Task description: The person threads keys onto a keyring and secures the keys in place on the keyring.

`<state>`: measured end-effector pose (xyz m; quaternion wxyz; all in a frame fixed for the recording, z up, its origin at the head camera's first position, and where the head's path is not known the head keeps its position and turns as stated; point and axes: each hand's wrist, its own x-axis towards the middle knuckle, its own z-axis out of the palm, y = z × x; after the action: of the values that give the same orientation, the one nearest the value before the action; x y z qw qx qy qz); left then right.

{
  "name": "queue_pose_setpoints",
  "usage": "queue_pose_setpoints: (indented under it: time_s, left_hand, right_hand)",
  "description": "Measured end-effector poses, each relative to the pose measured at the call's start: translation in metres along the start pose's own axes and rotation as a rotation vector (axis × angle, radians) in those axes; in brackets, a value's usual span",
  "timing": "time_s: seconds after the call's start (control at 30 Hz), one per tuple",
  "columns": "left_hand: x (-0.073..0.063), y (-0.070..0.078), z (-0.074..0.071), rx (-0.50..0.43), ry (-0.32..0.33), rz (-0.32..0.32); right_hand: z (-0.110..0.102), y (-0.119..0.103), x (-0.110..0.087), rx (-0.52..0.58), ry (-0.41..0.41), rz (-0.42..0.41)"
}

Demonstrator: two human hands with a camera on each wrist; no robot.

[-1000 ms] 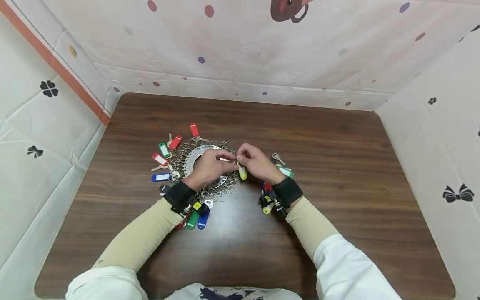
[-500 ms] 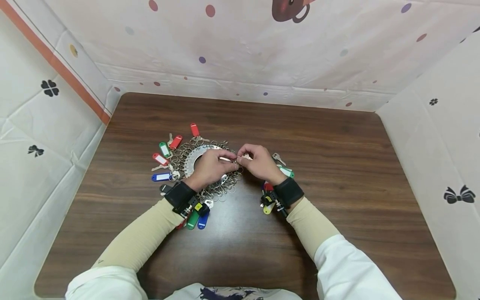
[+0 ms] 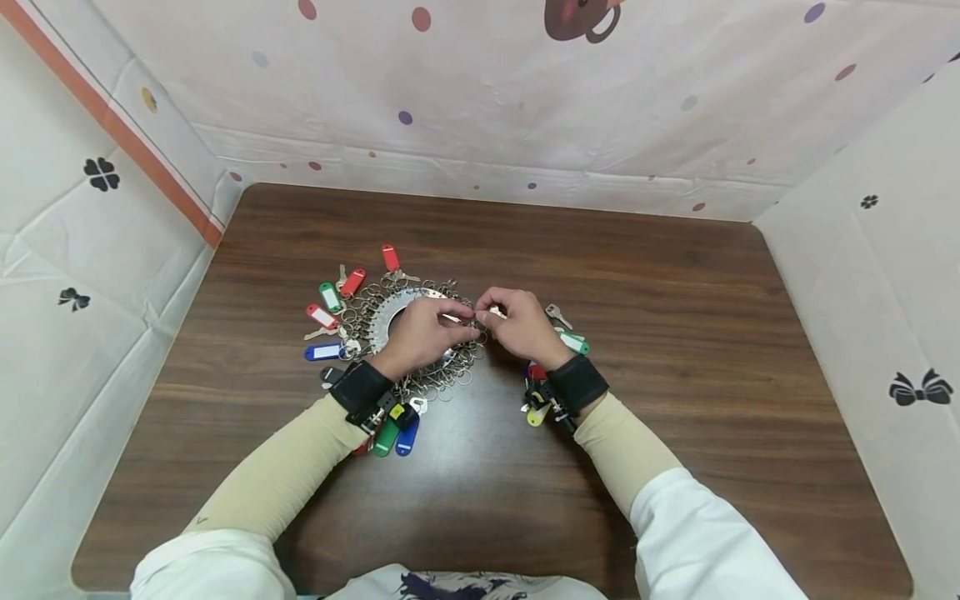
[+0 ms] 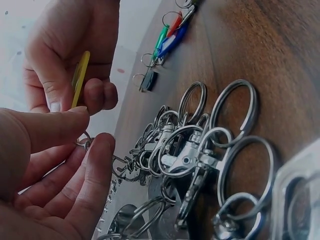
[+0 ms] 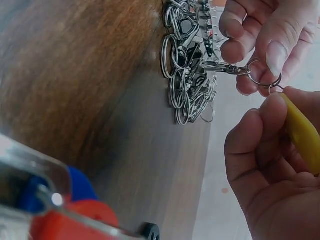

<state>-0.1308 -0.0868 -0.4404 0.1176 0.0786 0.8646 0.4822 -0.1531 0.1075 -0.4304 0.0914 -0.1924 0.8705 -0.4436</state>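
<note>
At three o'clock on the round rack (image 3: 379,327), the left hand (image 3: 426,335) pinches a metal ring (image 5: 251,78) on a clip (image 5: 229,69). Just past it, the right hand (image 3: 519,328) pinches a yellow tag (image 5: 302,131), maybe to keep its small loop (image 5: 273,88) near the ring.

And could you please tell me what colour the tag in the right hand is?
The tag is yellow, clearest in the right wrist view.
</note>
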Motion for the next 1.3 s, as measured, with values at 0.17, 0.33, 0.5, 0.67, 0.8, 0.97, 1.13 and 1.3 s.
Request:
queue_pose_setpoints:
  time_s: [0.17, 0.33, 0.5, 0.67, 0.8, 0.97, 1.13, 1.3]
  left_hand:
    - [-0.0006, 0.0, -0.0007, 0.0, 0.004, 0.01]
    - [-0.0014, -0.0004, -0.0003, -0.022, -0.007, 0.025]
    - [-0.0008, 0.0, -0.0002, -0.004, 0.001, 0.061]
    - [-0.0002, -0.0009, -0.0001, 0.044, 0.017, 0.086]
    - [0.0005, -0.0024, 0.0001, 0.061, 0.025, 0.1]
    - [0.0005, -0.0022, -0.0001, 0.055, 0.031, 0.109]
    - [0.0009, -0.0031, -0.0003, 0.014, 0.012, 0.102]
    - [0.0012, -0.0032, -0.0002, -0.021, -0.01, 0.075]
  right_hand:
    - [-0.0002, -0.0012, 0.0004, 0.005, -0.001, -0.007]
    - [0.0001, -0.0012, 0.0, 0.022, 0.005, -0.013]
    - [0.0006, -0.001, -0.0002, 0.025, 0.006, -0.018]
    - [0.0009, -0.0013, -0.0002, 0.031, 0.007, -0.02]
    - [0.0007, -0.0012, 0.0001, 0.037, 0.005, -0.021]
    - [0.0011, -0.001, 0.0003, 0.044, 0.003, -0.021]
    - [0.0015, -0.0001, 0.0006, 0.065, 0.002, -0.008]
    - [0.0009, -0.0005, 0.0008, 0.087, 0.001, 0.004]
